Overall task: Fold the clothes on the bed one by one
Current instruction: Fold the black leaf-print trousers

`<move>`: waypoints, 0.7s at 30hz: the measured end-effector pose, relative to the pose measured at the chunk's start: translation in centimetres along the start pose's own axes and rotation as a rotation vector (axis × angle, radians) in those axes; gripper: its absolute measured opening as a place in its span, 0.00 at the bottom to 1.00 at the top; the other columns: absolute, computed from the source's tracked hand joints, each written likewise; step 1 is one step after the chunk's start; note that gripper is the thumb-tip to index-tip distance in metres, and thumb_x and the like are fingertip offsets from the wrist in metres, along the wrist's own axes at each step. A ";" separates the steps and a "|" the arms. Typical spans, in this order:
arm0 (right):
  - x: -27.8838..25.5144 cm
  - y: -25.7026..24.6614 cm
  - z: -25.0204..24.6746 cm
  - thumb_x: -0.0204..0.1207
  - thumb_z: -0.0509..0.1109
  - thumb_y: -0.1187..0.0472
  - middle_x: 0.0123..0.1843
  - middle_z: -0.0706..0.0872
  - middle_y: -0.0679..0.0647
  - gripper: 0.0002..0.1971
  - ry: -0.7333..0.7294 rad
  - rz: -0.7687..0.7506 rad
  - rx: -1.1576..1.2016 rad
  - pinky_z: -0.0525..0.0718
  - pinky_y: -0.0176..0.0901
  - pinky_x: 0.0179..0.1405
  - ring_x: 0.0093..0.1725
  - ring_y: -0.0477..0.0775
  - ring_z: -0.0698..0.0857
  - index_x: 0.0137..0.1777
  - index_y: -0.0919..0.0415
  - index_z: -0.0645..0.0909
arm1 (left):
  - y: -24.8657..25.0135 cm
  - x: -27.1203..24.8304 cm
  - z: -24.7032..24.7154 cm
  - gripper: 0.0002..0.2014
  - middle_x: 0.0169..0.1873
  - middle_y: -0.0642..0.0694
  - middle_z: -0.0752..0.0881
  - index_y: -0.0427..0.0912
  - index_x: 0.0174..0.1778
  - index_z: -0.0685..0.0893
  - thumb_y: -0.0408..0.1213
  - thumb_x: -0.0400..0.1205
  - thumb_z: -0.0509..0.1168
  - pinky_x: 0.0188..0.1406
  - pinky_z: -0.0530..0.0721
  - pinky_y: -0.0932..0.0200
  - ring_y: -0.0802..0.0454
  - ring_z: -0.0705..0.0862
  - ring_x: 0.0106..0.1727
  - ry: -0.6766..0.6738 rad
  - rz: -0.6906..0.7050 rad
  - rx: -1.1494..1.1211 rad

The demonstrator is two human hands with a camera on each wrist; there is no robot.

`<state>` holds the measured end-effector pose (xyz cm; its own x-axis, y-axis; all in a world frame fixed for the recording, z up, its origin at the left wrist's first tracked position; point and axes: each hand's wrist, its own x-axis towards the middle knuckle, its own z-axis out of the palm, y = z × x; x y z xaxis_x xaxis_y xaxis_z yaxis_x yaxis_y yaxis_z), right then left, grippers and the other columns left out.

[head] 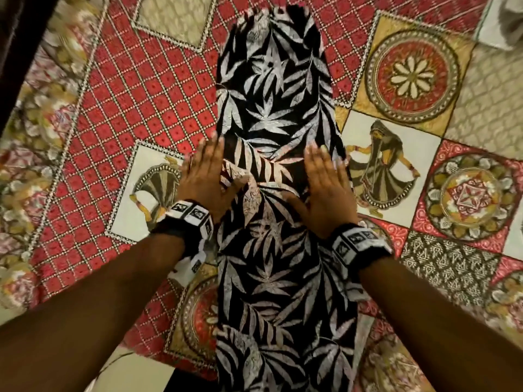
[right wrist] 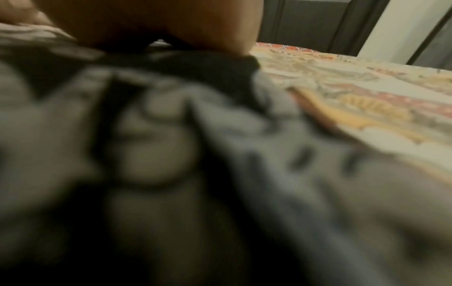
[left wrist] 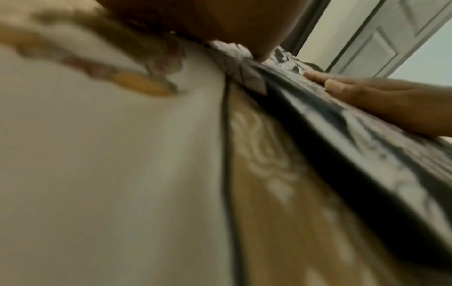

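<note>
A long black garment with a white leaf print (head: 277, 193) lies folded into a narrow strip down the middle of the bed, running from the near edge to the far side. My left hand (head: 205, 176) lies flat on its left edge with straight fingers, partly on the bedspread. My right hand (head: 325, 182) presses flat on its right half, fingers straight. From the left wrist camera, the garment's edge (left wrist: 305, 108) shows, with my right hand (left wrist: 367, 96) flat on top. The right wrist view is blurred, close over the leaf-print cloth (right wrist: 171, 154).
The bedspread (head: 147, 89) is patchwork: red lattice, gold medallions and dancer panels. A pale grey cloth (head: 503, 21) lies at the far right corner. A dark headboard or frame (head: 14, 52) runs along the left. A white door (left wrist: 381, 38) stands beyond the bed.
</note>
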<state>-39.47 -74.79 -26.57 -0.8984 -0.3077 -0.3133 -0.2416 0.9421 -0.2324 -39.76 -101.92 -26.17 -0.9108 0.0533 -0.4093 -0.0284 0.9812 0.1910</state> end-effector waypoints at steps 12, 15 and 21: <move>12.2 -4.1 -5.9 0.89 0.38 0.39 0.91 0.43 0.59 0.36 -0.106 -0.178 -0.098 0.43 0.58 0.89 0.90 0.57 0.42 0.90 0.60 0.42 | 2.4 9.4 -5.6 0.35 0.87 0.48 0.36 0.47 0.88 0.39 0.50 0.90 0.51 0.87 0.43 0.43 0.47 0.37 0.88 -0.148 0.332 0.110; 13.6 -1.4 -6.0 0.82 0.35 0.27 0.91 0.41 0.55 0.45 -0.160 -0.222 -0.132 0.45 0.60 0.89 0.90 0.56 0.41 0.90 0.58 0.38 | 1.1 11.1 -5.4 0.37 0.87 0.50 0.35 0.48 0.88 0.37 0.57 0.89 0.47 0.87 0.44 0.42 0.50 0.38 0.88 -0.140 0.355 0.093; 13.2 1.7 -7.4 0.81 0.53 0.26 0.91 0.38 0.57 0.50 -0.008 0.210 0.101 0.45 0.59 0.89 0.90 0.58 0.41 0.90 0.60 0.40 | -0.1 12.3 -7.2 0.40 0.88 0.45 0.52 0.44 0.88 0.50 0.53 0.86 0.61 0.86 0.53 0.44 0.46 0.52 0.87 -0.010 0.218 -0.167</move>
<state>-54.46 -76.29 -24.33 -0.9219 -0.1082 -0.3719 -0.0119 0.9677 -0.2519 -53.92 -102.67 -24.82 -0.8988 0.2629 -0.3509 0.1001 0.9022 0.4197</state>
